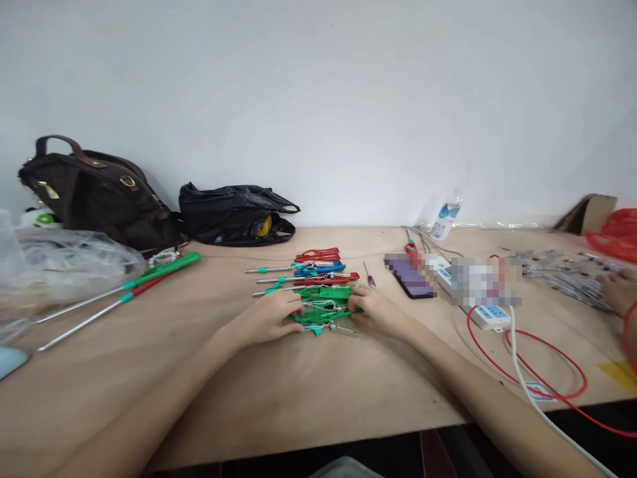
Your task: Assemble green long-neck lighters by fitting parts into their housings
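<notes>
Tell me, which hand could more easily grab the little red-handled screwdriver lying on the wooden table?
Probably the right hand. The small red-handled screwdriver lies just beyond its fingers, while the left hand rests at the far end of the green plastic tools and would have to cross over them.

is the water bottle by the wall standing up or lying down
Tipped. The bottle leans at a slant against the wall instead of standing straight on the table.

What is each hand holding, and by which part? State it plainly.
Both hands meet on the green tool lying on the table: the left hand at its left end, the right hand at its right end. Whether either grip is closed cannot be told.
</notes>
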Available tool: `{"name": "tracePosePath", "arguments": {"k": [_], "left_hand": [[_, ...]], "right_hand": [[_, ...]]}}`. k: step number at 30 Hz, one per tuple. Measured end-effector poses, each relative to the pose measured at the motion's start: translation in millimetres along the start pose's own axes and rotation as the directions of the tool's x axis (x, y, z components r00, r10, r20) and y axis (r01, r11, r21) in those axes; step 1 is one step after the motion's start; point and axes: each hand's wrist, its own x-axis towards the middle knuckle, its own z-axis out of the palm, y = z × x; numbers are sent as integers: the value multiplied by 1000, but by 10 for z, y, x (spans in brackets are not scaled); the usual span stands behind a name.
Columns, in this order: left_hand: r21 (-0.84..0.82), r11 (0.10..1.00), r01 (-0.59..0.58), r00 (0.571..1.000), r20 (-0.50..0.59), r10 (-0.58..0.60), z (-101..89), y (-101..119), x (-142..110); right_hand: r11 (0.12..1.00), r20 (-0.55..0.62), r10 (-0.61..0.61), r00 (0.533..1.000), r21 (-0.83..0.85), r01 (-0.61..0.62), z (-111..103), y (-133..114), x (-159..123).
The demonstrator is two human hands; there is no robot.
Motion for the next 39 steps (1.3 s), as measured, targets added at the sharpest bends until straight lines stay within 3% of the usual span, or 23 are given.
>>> {"name": "tracePosePath", "arguments": {"k": [4, 6, 9, 11, 13, 16, 20, 23, 27, 32, 39], "left_hand": [[22, 1000, 22, 1000, 8, -22, -39, -17, -8], [26, 999, 34, 999, 9, -34, -74, -13, -10], [23, 998, 63, 997, 40, -64, -138, -16, -17], [19, 996, 88, 993, 78, -89, -166, -26, -24], [17, 994, 110, 987, 116, -111, -172, -36, -30], [13, 990, 139, 976, 166, -139, -153, -38, -35], [26, 989, 145, 971, 187, -147, -132, -12, -38], [39, 990, 137, 973, 182, -142, -134, 4, -41], [53, 990, 134, 971, 193, -142, -136, 15, -39], [74, 990, 121, 978, 161, -131, -136, 44, -37], [19, 994, 111, 991, 75, -112, -156, 79, -85]], "right_hand": [[973, -99, 54, 994, 230, -30, -32, 34, -4], [938, -92, 111, 990, 337, -74, -112, 31, -24], [890, -18, 103, 995, 449, -84, -250, 4, -66], [861, 79, 8, 997, 506, -47, -298, -29, -94], [845, 224, -125, 967, 534, -15, -283, -74, -113], [889, 359, -230, 904, 455, 46, -176, -151, -120], [941, 298, -208, 932, 321, 107, -87, -222, -106], [953, 222, -128, 967, 296, 58, -107, -230, -101], [998, 99, 4, 995, 69, -11, -77, -193, -100], [988, 129, -23, 991, -150, 43, 44, -157, -88], [994, 61, -16, 998, -105, 23, -70, -201, -126]]}}
